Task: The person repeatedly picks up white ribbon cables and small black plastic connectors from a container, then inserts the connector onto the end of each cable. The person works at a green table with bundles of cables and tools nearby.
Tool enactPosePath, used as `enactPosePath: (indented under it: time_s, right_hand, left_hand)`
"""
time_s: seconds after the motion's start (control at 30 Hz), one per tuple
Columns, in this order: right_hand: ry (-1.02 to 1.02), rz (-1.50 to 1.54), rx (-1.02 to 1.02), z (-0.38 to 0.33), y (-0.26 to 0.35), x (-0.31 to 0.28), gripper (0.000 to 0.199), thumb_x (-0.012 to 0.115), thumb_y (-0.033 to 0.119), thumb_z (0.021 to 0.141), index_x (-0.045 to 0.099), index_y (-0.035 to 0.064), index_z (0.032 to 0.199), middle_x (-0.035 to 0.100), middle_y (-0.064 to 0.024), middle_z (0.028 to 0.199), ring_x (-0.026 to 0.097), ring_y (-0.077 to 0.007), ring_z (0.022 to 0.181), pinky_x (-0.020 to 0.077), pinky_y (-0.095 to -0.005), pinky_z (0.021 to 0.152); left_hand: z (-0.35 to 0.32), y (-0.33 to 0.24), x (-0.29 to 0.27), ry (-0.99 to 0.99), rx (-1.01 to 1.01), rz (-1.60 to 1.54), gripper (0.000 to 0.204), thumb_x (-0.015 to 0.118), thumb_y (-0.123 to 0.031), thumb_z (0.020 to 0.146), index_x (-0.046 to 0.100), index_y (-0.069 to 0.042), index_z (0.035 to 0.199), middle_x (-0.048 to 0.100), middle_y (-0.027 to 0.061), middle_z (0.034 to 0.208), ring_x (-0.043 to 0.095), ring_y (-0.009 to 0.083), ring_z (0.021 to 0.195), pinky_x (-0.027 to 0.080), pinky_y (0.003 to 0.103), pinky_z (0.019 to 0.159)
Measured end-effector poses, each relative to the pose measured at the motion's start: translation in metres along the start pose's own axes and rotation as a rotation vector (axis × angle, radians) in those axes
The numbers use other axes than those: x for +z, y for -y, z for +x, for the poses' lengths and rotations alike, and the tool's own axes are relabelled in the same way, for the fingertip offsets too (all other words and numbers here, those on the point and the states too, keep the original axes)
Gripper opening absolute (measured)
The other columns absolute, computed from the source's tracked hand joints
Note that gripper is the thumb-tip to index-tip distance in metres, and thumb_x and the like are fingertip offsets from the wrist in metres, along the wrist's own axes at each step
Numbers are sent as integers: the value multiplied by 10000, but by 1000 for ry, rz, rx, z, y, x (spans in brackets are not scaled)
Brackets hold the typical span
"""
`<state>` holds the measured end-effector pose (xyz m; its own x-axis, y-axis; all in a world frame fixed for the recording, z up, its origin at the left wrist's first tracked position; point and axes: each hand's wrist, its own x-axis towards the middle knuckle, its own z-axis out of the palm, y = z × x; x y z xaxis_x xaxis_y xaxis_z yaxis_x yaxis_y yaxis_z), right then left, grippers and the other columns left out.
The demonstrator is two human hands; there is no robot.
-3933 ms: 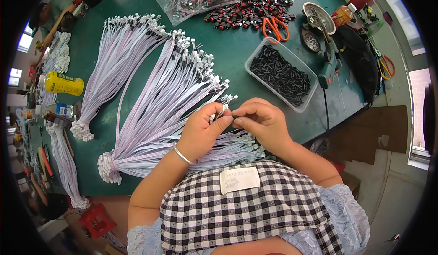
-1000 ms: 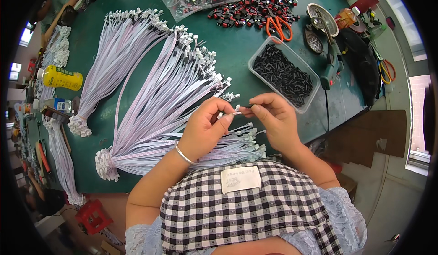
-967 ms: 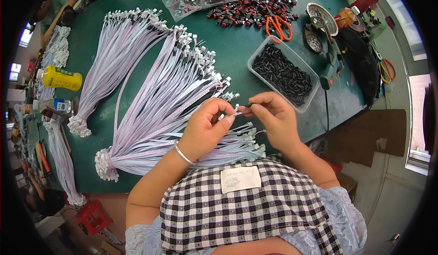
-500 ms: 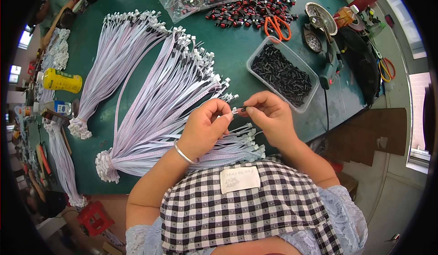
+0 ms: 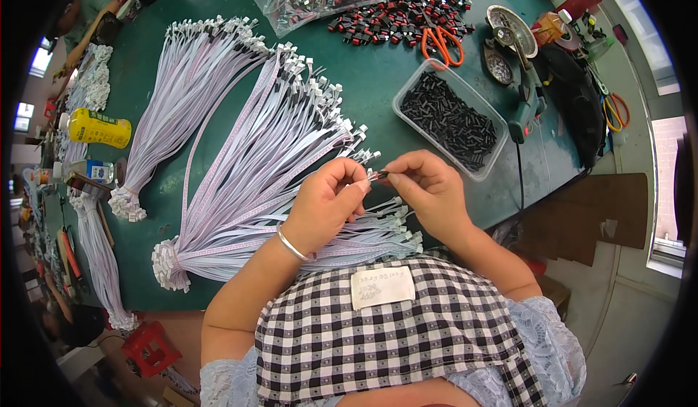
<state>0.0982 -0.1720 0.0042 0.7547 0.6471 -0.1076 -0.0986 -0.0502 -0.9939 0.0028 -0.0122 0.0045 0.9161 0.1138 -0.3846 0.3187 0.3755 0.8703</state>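
My left hand (image 5: pixel 325 205), with a silver bangle at its wrist, is closed in a pinch on the end of a white flat cable. Thin wire ends (image 5: pixel 374 176) show just past its fingertips. Close against them, my right hand (image 5: pixel 438 194) pinches a small black sleeve (image 5: pixel 383 174) between thumb and forefinger. The sleeve meets the wire ends; how far it goes over them is too small to tell. Under and beside my left hand fans a large bundle of white flat cables (image 5: pixel 254 156), tied at the near left, with white connectors at its far ends.
Right of the bundle stands a clear plastic tub (image 5: pixel 499 145) of black sleeves. Beyond are orange-handled scissors (image 5: pixel 442 46), a pile of red and black parts (image 5: pixel 407 14) and a plastic bag (image 5: pixel 313 0). A green hot glue gun (image 5: pixel 528 109) lies right, a yellow bottle (image 5: pixel 99 128) left.
My right hand has shifted slightly left, bringing the black sleeve up to the wire ends at my left fingertips. My left hand has stayed almost still.
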Motion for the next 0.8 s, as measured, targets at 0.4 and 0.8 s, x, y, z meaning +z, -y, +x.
enactPosePath:
  time_s: [0.4, 0.8]
  right_hand:
    - [33, -55, -51, 0, 1, -1, 96, 589, -24, 846, 623, -14, 936, 647, -48, 872, 617, -84, 815, 496, -222, 719]
    - [99, -54, 47, 4, 4, -9, 105, 609, -10, 830, 631, -3, 933, 634, -28, 871, 593, -67, 782, 476, -207, 690]
  left_hand:
    - [0, 3, -2, 3, 15, 28, 65, 549, -106, 900, 532, -52, 932, 560, 27, 851, 529, 64, 646, 438, 189, 571]
    - [1, 11, -3, -35, 191, 242, 46, 581, -69, 853, 574, -35, 884, 544, -22, 801, 444, 45, 623, 369, 191, 550]
